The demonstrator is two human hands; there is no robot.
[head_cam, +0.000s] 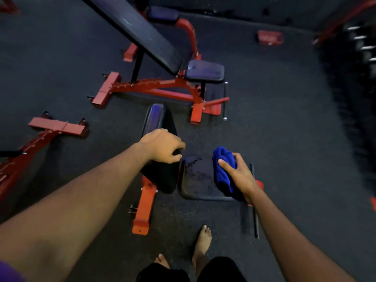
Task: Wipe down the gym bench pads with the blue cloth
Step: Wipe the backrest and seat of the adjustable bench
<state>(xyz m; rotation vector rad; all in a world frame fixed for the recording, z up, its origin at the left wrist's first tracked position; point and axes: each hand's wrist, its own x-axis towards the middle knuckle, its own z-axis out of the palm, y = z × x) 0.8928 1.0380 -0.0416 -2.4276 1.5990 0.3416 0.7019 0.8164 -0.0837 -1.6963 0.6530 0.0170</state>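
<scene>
Below, the right hand [239, 174] grips the bunched blue cloth [222, 171], thumb across the top and fingers curled round it, pressing it onto the right edge of the seat pad [196, 178], whose black surface shows wet streaks. Left of that, the left hand [162, 146] rests on the upper edge of the tilted back pad [159, 121], fingers bent over its rim and holding it. Both pads belong to a red-framed bench [143, 204] on dark rubber floor [284, 119]. Beyond it stands a second bench [154, 88], its long back pad raised and its small seat pad level. A third red frame [55, 127] lies at the left. Two bare feet [202, 241] stand at the bottom edge.
</scene>
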